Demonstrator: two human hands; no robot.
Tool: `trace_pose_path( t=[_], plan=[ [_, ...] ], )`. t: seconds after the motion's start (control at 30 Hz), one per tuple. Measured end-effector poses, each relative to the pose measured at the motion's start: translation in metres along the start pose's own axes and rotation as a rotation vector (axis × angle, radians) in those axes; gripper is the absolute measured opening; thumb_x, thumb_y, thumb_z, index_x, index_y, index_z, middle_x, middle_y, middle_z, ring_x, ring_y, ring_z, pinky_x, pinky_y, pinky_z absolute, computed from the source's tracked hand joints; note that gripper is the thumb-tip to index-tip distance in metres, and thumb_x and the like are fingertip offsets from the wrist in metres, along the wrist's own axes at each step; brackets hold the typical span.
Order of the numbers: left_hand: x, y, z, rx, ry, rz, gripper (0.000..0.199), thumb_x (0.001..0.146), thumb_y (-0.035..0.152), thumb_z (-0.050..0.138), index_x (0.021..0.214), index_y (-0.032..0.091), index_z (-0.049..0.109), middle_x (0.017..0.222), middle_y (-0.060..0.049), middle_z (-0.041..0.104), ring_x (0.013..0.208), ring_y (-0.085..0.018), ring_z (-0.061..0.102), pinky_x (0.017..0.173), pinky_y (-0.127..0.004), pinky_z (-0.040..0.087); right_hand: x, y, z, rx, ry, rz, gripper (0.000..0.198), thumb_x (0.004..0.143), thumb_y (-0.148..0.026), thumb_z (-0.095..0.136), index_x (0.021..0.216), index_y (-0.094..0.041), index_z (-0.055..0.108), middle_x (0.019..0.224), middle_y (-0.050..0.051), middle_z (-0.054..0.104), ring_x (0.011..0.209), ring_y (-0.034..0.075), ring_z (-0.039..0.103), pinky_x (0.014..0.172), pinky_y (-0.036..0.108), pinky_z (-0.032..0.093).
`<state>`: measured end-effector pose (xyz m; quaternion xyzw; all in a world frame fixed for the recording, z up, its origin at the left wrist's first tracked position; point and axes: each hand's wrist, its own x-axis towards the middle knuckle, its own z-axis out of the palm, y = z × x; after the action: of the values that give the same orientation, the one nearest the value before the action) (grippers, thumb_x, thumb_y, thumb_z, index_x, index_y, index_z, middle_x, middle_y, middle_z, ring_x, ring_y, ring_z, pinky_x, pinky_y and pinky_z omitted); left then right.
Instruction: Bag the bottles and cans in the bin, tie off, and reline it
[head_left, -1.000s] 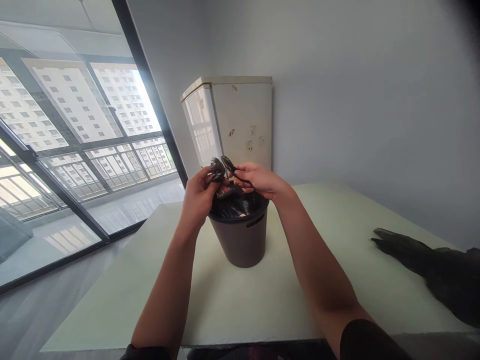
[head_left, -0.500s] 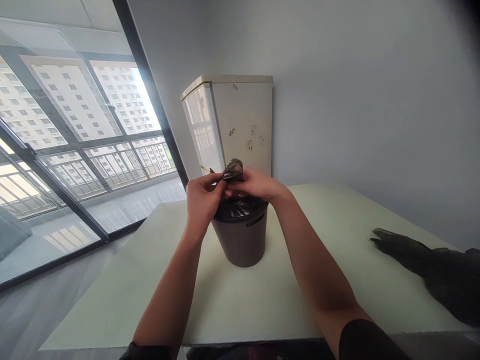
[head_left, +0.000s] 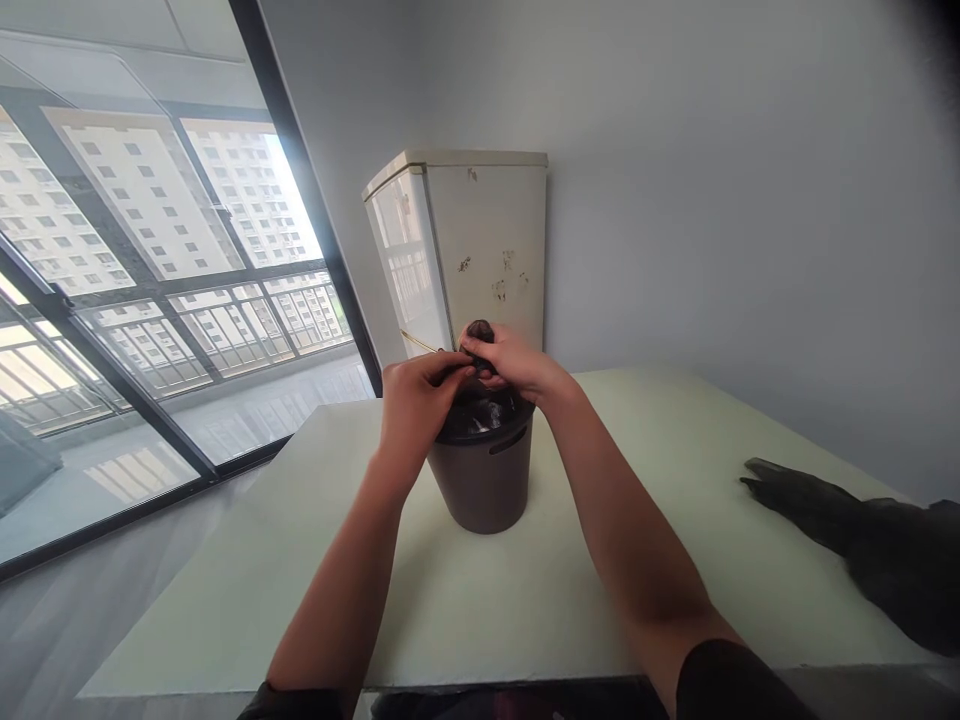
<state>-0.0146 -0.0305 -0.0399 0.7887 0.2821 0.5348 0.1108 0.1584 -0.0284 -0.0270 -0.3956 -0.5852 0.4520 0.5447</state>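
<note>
A dark brown trash can [head_left: 480,490] stands upright on the pale table, with a slot handle near its rim. The black plastic bag [head_left: 484,415] lies inside its mouth, and its gathered top rises above the rim. My right hand [head_left: 517,362] is closed round that bunched top, a small dark tuft sticking out over the thumb. From the left, my left hand [head_left: 424,390] pinches the bag just beside the right fingers. Exactly how the plastic is folded between the fingers is hidden.
The pale green table [head_left: 645,520] has another dark plastic bag [head_left: 862,530] lying crumpled at its right. Behind it stands a white refrigerator [head_left: 487,230] with stained marks. A glass sliding door [head_left: 180,280] is at the left, a grey wall [head_left: 712,200] at the right.
The loose bag top has been bunched tighter into my right hand, which now wraps round it. My left hand has shifted slightly right, towards the right fingers.
</note>
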Motion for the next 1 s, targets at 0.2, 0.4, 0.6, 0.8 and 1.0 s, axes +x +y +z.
trace_pose_path(
  t=[0.2,0.4,0.6,0.8,1.0],
  plan=[
    [0.006,-0.008,-0.002,0.177,-0.124,0.119,0.022,0.097,0.021,0.06,0.087,0.025,0.08,0.077,-0.003,0.068,0.071,-0.018,0.06,0.067,-0.032,0.041,-0.005,-0.006,-0.007,-0.061,-0.023,0.03,0.035,0.094,-0.048,0.074,0.1,-0.023,0.05,0.069,-0.003,0.057,0.048,0.007,0.04,0.042,0.019,0.031],
    [0.009,-0.008,0.001,0.164,-0.138,0.056,0.032,0.1,0.023,0.051,0.068,0.021,0.053,0.07,-0.003,0.054,0.065,-0.019,0.048,0.064,-0.033,0.031,-0.018,-0.015,-0.02,-0.165,-0.128,-0.165,0.034,0.089,-0.049,0.077,0.094,-0.023,0.056,0.073,-0.003,0.061,0.065,0.013,0.052,0.065,0.025,0.043],
    [0.012,-0.012,-0.002,0.036,-0.168,-0.09,0.043,0.104,0.039,0.049,0.065,0.021,0.049,0.057,0.001,0.047,0.058,-0.017,0.044,0.058,-0.031,0.029,-0.031,-0.028,-0.019,-0.643,-0.139,-0.193,0.035,0.089,-0.055,0.072,0.087,-0.02,0.077,0.085,0.002,0.067,0.08,0.017,0.057,0.07,0.03,0.037],
    [0.01,-0.007,-0.008,-0.091,-0.194,-0.09,0.042,0.104,0.045,0.052,0.071,0.02,0.058,0.062,0.002,0.051,0.062,-0.015,0.047,0.059,-0.029,0.033,-0.027,-0.023,-0.005,-0.76,-0.143,-0.283,0.029,0.09,-0.048,0.073,0.085,-0.019,0.072,0.091,0.002,0.063,0.081,0.017,0.055,0.069,0.03,0.037],
    [0.012,-0.009,-0.017,-0.281,-0.11,-0.177,0.022,0.094,0.04,0.071,0.091,0.019,0.08,0.082,-0.005,0.076,0.078,-0.02,0.07,0.073,-0.03,0.052,-0.029,-0.029,-0.011,-0.675,-0.161,-0.249,0.034,0.098,-0.047,0.06,0.081,-0.02,0.071,0.097,0.002,0.062,0.082,0.016,0.056,0.074,0.031,0.038]
  ],
)
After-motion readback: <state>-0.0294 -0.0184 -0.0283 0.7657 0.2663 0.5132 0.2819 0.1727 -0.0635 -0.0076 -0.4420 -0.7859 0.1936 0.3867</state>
